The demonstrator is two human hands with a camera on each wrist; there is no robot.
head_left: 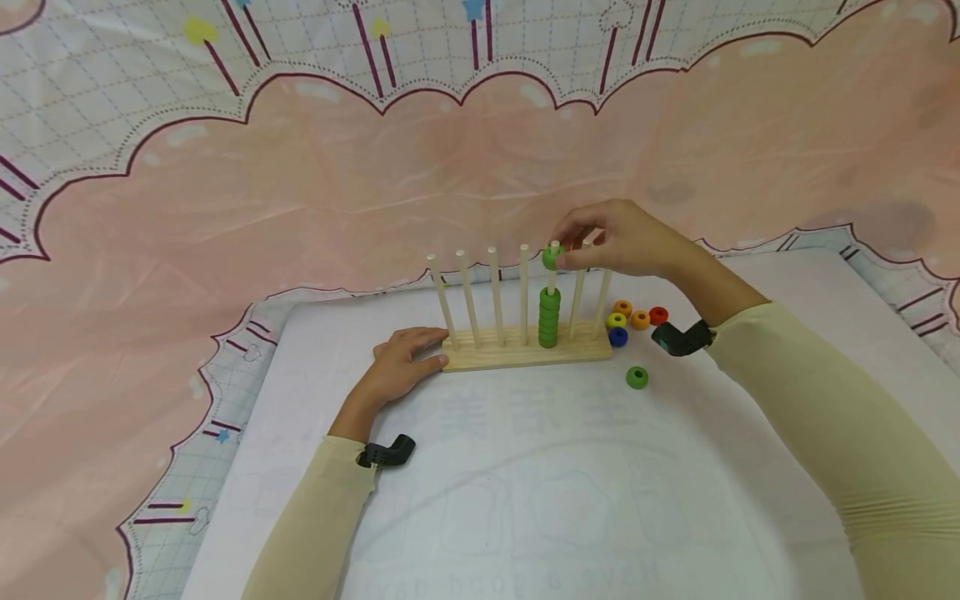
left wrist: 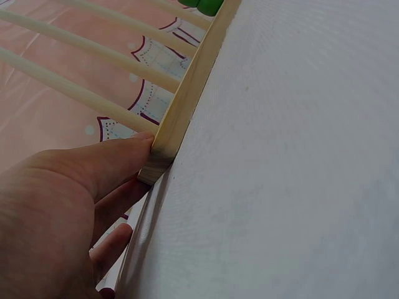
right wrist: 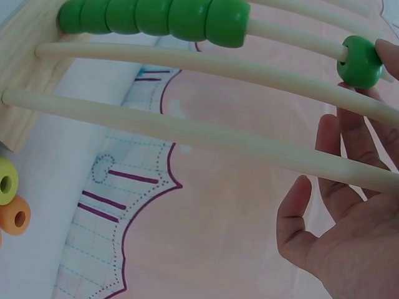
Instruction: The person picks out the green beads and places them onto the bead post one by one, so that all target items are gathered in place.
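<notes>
A wooden peg rack stands on the white surface, its base bearing several upright pegs. My left hand pinches the left end of that base, thumb on the near side, as the left wrist view also shows. My right hand pinches a green bead between thumb and fingertips. This bead is threaded on the upper part of the third peg from the right, with the peg tip poking out above. Lower on the same peg sits a stack of several green beads, apart from the held one.
Right of the base lie loose beads: a blue one, a yellow one, orange ones and a red one. Nearer the front lies a loose green bead. A pink patterned cloth spreads behind the white surface.
</notes>
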